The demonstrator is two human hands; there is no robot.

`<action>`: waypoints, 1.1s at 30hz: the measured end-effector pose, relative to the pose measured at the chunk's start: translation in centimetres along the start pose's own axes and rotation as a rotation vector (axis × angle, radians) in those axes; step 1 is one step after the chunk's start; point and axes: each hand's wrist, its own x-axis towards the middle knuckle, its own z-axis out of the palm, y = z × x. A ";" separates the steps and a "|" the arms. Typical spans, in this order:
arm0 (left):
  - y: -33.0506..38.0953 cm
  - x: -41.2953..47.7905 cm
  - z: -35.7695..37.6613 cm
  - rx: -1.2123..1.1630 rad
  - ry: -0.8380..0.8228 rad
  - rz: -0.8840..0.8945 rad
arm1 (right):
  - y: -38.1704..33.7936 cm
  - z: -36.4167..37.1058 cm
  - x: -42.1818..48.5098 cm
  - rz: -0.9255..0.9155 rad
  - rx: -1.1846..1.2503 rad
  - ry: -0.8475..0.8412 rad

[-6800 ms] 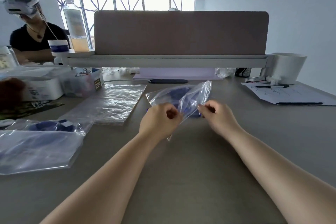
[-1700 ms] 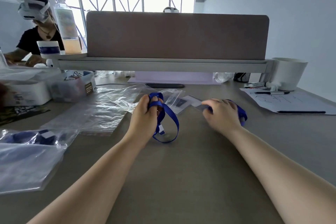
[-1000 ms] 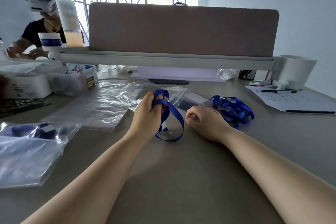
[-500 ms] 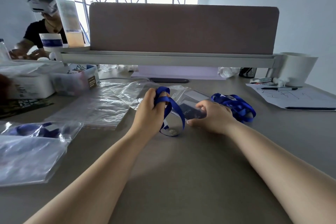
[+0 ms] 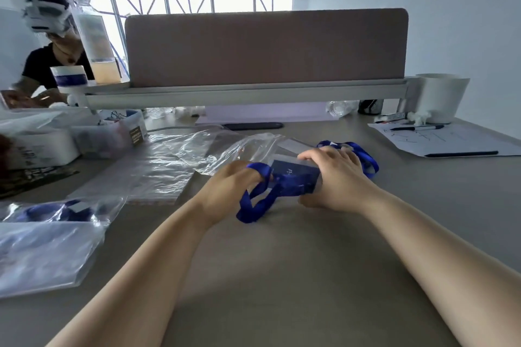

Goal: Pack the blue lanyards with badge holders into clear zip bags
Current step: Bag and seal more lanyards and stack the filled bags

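Note:
My left hand (image 5: 229, 187) grips a blue lanyard (image 5: 255, 205) whose strap is looped round its fingers, low over the desk's middle. The lanyard's badge holder (image 5: 293, 177), clear with a dark card inside, lies between my hands. My right hand (image 5: 334, 175) holds that badge holder from the right, fingers over its top and thumb under it. Behind my right hand a second bundle of blue lanyards (image 5: 366, 156) lies on the desk. An open clear zip bag (image 5: 242, 149) lies crumpled just beyond my left hand.
A stack of flat clear bags (image 5: 149, 175) lies to the left. Filled bags with blue lanyards (image 5: 48, 234) sit at the near left. Plastic boxes (image 5: 107, 135) stand further left. Papers with pens (image 5: 448, 141) lie far right. A partition (image 5: 265, 48) closes the back; another person (image 5: 48, 45) sits beyond.
My right hand has picked the badge holder up off the desk and brought it against the strap in my left hand. My left hand has dropped slightly, still holding the looped strap.

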 end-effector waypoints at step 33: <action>-2.2 2.6 -0.8 0.063 0.560 -0.034 | -2.2 1.2 -0.2 -0.195 0.301 -0.132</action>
